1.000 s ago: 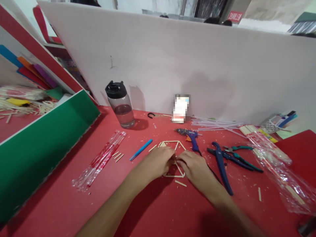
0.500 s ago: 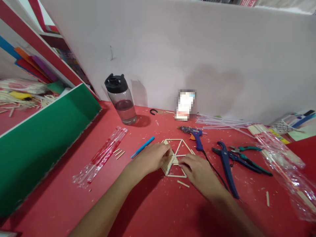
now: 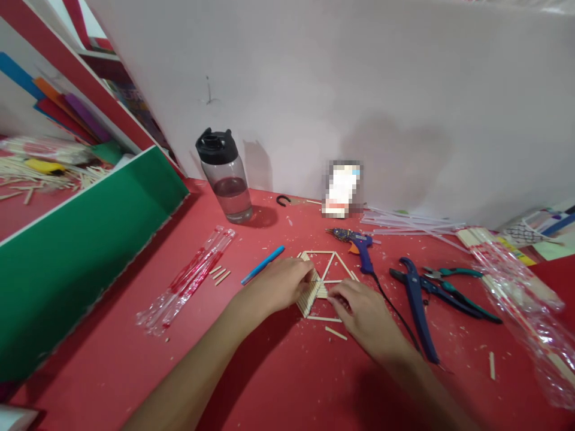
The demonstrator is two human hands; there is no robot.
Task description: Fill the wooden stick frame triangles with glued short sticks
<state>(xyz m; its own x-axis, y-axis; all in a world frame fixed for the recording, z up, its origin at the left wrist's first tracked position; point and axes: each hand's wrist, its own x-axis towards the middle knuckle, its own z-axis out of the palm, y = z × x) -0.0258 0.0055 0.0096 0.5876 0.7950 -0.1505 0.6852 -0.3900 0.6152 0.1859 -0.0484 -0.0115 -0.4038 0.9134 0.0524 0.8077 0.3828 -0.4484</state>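
Whether either grip is closed I cannot tell: the left hand (image 3: 285, 284) curls over the slatted side (image 3: 308, 301) of the stick frame (image 3: 322, 290), the right hand (image 3: 359, 308) curls near its centre; the frame lies on the red table (image 3: 265, 371)

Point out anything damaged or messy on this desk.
The green board has a ragged lower edge, unlike its straight top; pale scraps litter the red tabletop, including around the stick frame.
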